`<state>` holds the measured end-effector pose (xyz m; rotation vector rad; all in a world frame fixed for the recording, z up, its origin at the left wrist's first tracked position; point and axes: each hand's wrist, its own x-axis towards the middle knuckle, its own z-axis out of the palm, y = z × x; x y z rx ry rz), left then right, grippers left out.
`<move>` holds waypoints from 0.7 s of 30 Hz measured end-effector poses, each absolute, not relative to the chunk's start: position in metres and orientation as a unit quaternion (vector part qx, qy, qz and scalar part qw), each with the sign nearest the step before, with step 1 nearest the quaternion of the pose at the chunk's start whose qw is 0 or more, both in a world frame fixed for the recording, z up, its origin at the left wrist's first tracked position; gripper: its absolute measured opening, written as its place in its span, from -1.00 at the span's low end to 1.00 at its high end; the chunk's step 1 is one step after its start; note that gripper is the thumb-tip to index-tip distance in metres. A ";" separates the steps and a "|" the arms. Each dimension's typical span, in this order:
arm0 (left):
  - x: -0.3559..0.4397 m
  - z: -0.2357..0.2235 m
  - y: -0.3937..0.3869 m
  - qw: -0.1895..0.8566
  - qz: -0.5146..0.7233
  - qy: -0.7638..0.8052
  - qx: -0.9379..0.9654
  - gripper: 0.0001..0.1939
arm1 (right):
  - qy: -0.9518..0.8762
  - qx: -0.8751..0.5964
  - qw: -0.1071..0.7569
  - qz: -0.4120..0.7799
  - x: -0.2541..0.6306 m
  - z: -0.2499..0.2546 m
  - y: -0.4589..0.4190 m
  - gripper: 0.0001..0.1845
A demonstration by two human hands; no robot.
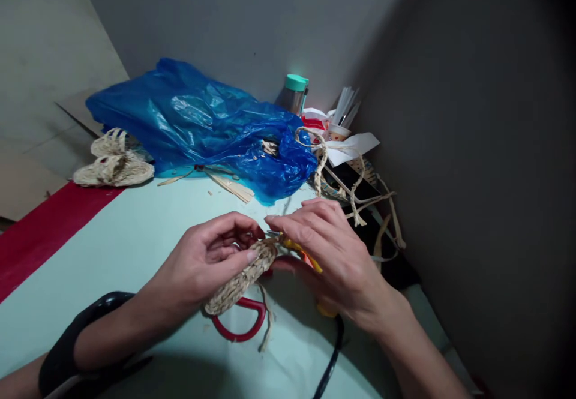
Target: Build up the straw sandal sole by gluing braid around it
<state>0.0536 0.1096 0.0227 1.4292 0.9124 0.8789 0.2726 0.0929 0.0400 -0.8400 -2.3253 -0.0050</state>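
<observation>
Woven piece (240, 280): small, elongated, rounded at the near end, thick for its length. Pale straw colour, dull surface, rows of plaited strands running along it, darker brown in the gaps between. It is held tilted, near end low, far end raised towards the right hand (333, 255), above the pale green table (148, 231).

Left hand (209, 261): clamped on the woven piece, thumb laid flat along its upper side, fingers curled behind the far end. Right hand: closed round a yellow-handled tool (310, 258), fingers stretched over the top, thumb side below. A short metal part of the tool shows by the fingertips, at the far end of the piece; its full shape is hidden by the hand. Whether the metal touches the weave, cannot tell.

Below the piece, a red loop handle (238, 337) on the table, partly covered by it. A thin frayed strand (269, 321) hangs or lies just beside the handle, twisted, same straw tone.

Beyond the hands: crumpled blue plastic bag (189, 117), glossy; pale flat straw strips (231, 188) at its near edge. Two woven slippers (114, 168) left of it, coarse and off-white. Braided cord (320, 165) curls at its right.
</observation>
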 end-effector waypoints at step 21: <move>0.045 0.037 0.110 0.727 0.423 0.330 0.429 -0.87 | -0.549 -0.773 0.265 0.173 0.278 -0.016 0.029 -0.62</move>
